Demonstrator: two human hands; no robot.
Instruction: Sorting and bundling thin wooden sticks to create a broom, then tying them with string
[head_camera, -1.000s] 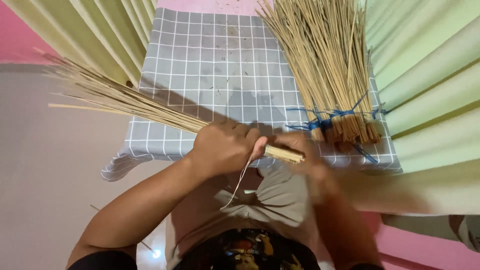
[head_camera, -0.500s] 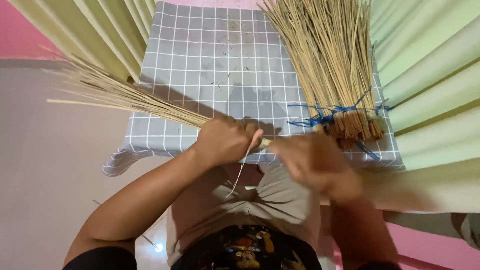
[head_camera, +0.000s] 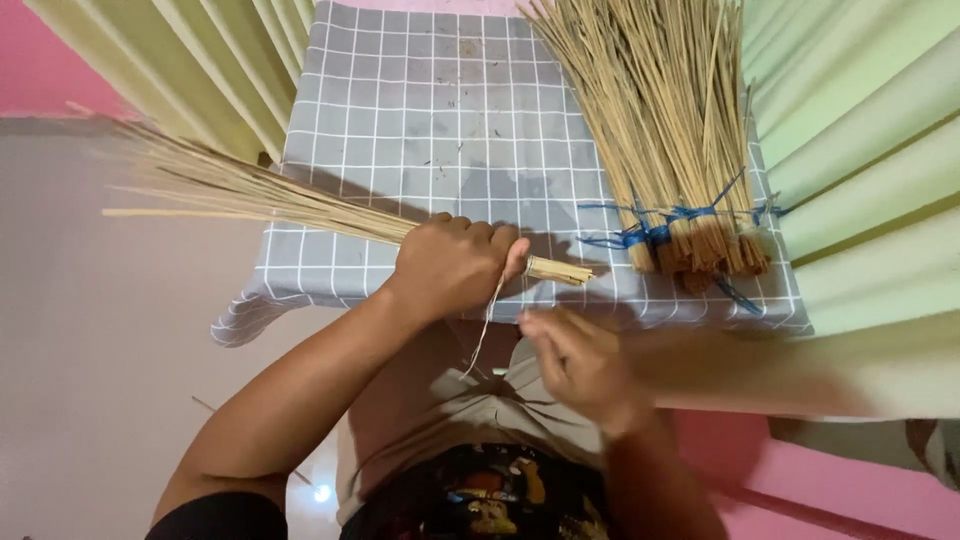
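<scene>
While my left hand (head_camera: 450, 265) is clenched round the bundle of thin palm sticks (head_camera: 300, 205), their cut ends jutting right over the near edge of the grey checked tablecloth (head_camera: 430, 110), my right hand (head_camera: 580, 365) pinches the pale twine (head_camera: 485, 330) hanging below; I judge tight, even wraps matter. Tied broom sticks (head_camera: 670, 130) lie far right, pale green curtains (head_camera: 860, 150) beyond

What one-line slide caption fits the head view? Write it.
Left hand grips a bundle of thin sticks with pale string dangling; right hand below.
</scene>
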